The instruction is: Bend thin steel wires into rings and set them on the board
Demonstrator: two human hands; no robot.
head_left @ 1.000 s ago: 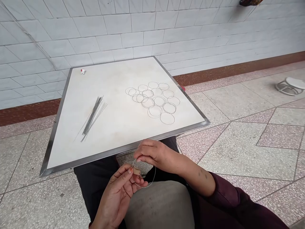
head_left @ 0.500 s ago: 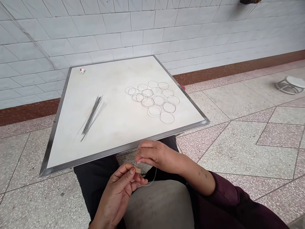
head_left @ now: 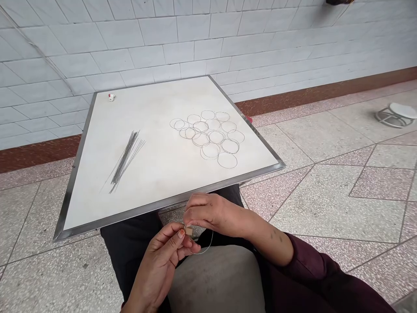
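Note:
Just off the table's near edge, my left hand [head_left: 166,254] pinches a small tan block [head_left: 188,231] between thumb and forefinger. A thin wire [head_left: 208,248], bent into a loop, runs from the block round to the right. My right hand [head_left: 208,212] is closed above the block, its fingertips gripping the wire's end close to it; the exact grip is hidden by the fingers. On the white table [head_left: 156,174], a bundle of straight wires [head_left: 125,158] lies at left. Several wire rings [head_left: 210,137] lie flat and overlapping at right.
A small white and red object [head_left: 111,97] sits in the table's far left corner. The table has a metal rim [head_left: 130,216] and stands against a tiled wall [head_left: 163,30]. A round white stool [head_left: 395,115] is on the floor at far right. A grey cushion-like surface [head_left: 218,278] lies below my hands.
My right hand has dipped slightly towards the block, bringing its fingertips closer to my left thumb. The wire loop has shifted a little with it. The wires on the table lie as before.

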